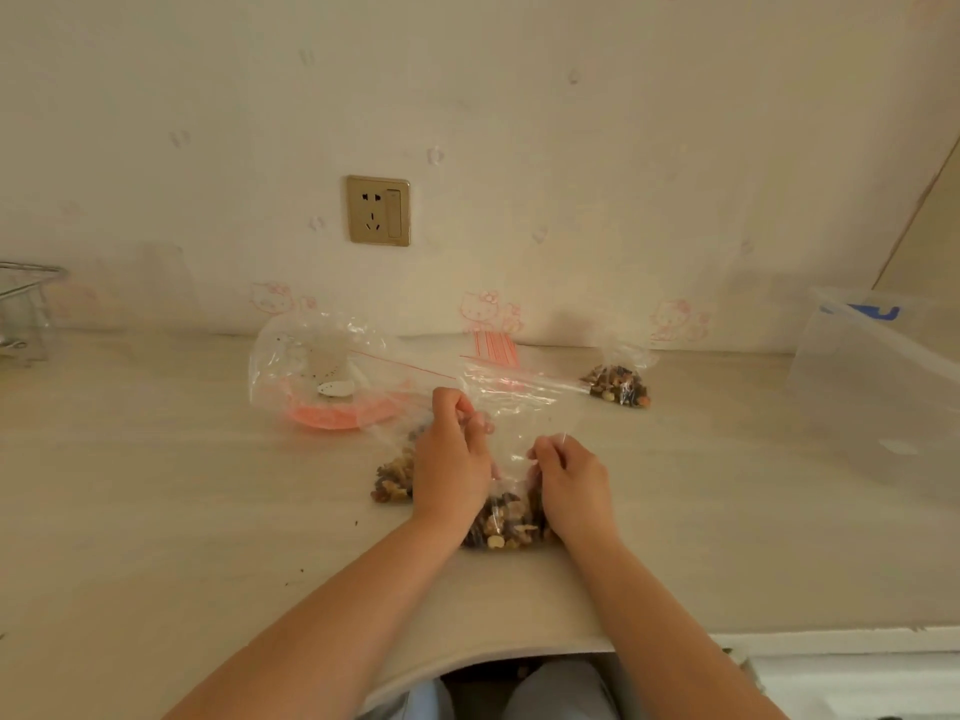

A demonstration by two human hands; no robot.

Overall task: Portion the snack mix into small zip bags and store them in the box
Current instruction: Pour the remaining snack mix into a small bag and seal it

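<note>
Head camera looks down over a pale wooden table (156, 511) set against a wall papered with cartoon cats. Far left, a wire rack (26, 304) sits at the table's back edge. Moving right, a wall socket (378, 210) is mounted above the tabletop, and below it a large clear bag (306, 366) lies crumpled over a pink plate (337, 415), with something small and white on it. Next comes a loose heap of snack mix (392, 480), nuts and dark dried fruit, just beside the left hand (452, 459). That hand has its fingers curled, pinching the upper film of a small zip bag (511, 511) near the red zip line. The bag sits on the table between both hands, its lower part packed with snack mix, its top standing up crinkled. The right hand (569, 480) pinches the same bag's film on the other side, fingers bent tight together. Behind them, a stack of empty zip bags (496, 348) with red stripes leans near the wall. Further right, a filled bag (621, 389) of mix rests alone on the tabletop. Far right, a clear plastic box (878, 387) with a blue clip stands on the table, well apart from the hands.
</note>
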